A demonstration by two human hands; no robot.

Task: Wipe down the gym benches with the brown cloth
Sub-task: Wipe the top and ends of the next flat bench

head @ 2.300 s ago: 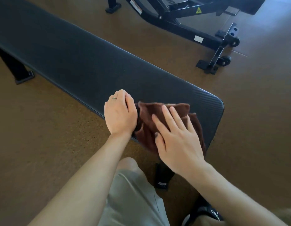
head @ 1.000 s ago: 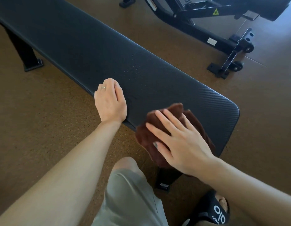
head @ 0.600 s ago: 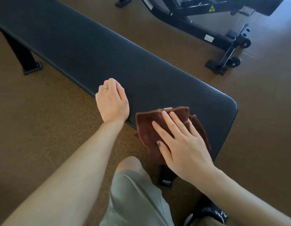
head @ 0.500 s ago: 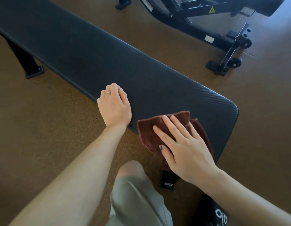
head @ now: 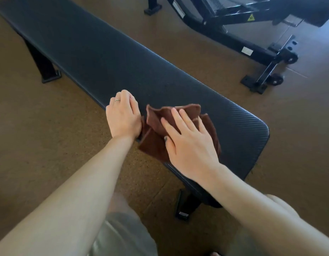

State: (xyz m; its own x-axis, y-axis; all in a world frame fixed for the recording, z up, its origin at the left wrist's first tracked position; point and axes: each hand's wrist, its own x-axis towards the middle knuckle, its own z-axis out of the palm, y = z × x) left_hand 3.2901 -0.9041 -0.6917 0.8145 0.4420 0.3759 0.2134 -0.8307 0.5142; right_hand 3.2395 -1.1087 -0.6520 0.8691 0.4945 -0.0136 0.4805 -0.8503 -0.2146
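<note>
Early in the wipe: brown cloth (head: 180,130) on near end of flat bench (head: 112,60) under flat, straight-fingered right hand (head: 189,143), curled left hand (head: 123,115) bracing edge, long pad and second bench (head: 252,24) apparently left.

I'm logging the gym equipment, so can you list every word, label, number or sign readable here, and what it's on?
No text can be read.
Yellow triangular warning sticker on the second bench's frame: symbol too small to read.
White labels and on that frame: blurred.
White label on the flat bench's foot: blurred.
</note>
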